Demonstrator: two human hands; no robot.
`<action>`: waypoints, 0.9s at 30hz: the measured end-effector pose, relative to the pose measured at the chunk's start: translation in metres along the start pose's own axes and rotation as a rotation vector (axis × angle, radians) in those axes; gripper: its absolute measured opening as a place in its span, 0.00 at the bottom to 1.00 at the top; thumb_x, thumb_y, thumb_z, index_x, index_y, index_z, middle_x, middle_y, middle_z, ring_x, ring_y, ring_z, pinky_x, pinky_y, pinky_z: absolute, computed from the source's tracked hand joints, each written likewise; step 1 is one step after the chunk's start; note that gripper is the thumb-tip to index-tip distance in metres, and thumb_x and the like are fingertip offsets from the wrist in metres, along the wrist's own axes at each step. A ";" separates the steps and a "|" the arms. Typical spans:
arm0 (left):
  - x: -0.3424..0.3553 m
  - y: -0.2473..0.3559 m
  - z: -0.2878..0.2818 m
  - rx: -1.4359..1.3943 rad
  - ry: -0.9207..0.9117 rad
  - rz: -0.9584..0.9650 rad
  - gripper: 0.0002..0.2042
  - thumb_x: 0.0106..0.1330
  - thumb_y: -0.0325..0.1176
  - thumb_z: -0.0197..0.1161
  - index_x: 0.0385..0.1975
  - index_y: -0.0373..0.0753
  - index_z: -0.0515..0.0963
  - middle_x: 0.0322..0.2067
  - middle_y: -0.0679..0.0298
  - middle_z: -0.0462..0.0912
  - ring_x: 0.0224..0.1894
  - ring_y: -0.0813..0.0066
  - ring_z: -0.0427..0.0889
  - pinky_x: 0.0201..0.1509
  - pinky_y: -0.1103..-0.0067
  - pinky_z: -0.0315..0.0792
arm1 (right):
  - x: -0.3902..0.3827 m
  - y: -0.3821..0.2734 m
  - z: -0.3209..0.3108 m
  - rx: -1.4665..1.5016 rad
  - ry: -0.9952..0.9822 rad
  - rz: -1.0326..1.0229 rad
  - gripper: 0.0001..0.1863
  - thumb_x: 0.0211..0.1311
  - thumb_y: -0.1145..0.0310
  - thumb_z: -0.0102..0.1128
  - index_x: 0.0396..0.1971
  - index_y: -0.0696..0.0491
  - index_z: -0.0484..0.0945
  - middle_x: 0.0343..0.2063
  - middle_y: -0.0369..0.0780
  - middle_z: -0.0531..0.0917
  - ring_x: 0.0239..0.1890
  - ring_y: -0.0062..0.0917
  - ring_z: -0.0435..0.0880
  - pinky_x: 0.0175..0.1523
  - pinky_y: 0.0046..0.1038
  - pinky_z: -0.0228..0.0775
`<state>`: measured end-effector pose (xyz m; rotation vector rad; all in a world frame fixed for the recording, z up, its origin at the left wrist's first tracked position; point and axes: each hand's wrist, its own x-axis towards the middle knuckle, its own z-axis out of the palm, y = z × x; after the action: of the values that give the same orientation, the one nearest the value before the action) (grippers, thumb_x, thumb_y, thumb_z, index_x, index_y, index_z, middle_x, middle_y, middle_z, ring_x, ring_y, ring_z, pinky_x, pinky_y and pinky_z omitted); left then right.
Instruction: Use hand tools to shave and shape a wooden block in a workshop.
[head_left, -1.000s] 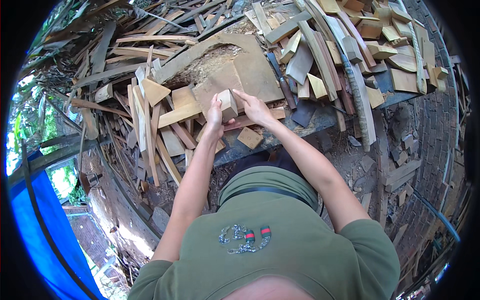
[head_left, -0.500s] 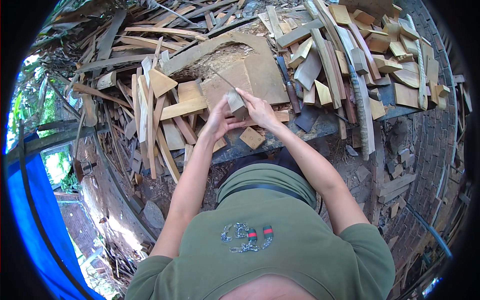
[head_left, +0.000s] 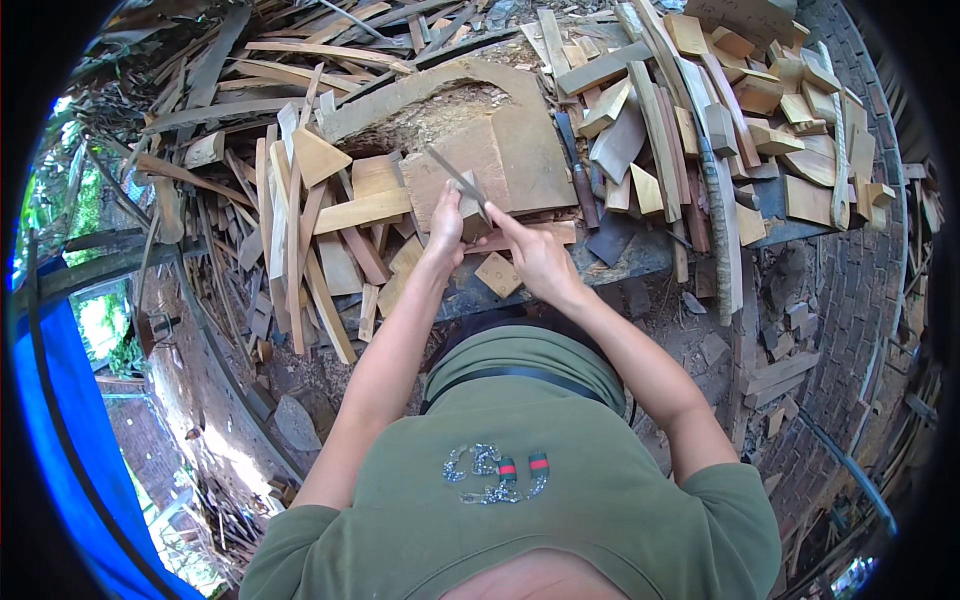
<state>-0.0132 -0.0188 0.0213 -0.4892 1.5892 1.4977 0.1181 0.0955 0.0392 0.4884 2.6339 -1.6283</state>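
Observation:
My left hand (head_left: 447, 232) is closed round a small pale wooden block (head_left: 472, 224), with the thumb along its left side. A long, thin, flat metal tool (head_left: 445, 160) lies slanted across the top of the block. My right hand (head_left: 540, 255) grips the lower end of that tool, fingers near the block. Beneath both is a broad wooden board (head_left: 537, 165), with a rough, crumbly hollow toward its back. A small square wood piece (head_left: 499, 272) lies just below my hands.
Heaped offcuts and strips (head_left: 310, 190) crowd the bench (head_left: 470, 298) on the left, more blocks (head_left: 760, 90) on the right. A long-handled tool (head_left: 585, 195) lies right of the board. Scraps litter the ground (head_left: 700, 350). A blue tarp (head_left: 55, 380) hangs at left.
My left fingers, loosened half a second ago, have closed round the block again, which sits differently in them. My right hand and the metal tool have shifted downward, toward my body.

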 end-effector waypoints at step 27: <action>-0.003 -0.001 0.002 0.196 0.063 0.069 0.23 0.77 0.47 0.34 0.47 0.37 0.75 0.40 0.58 0.81 0.34 0.69 0.83 0.30 0.70 0.78 | 0.016 -0.019 -0.003 0.120 -0.108 0.050 0.24 0.72 0.70 0.43 0.66 0.41 0.67 0.44 0.51 0.83 0.47 0.49 0.82 0.49 0.43 0.73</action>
<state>-0.0097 -0.0178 0.0233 -0.3772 1.7972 1.3705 0.0978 0.0948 0.0548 0.4515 2.4388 -1.7522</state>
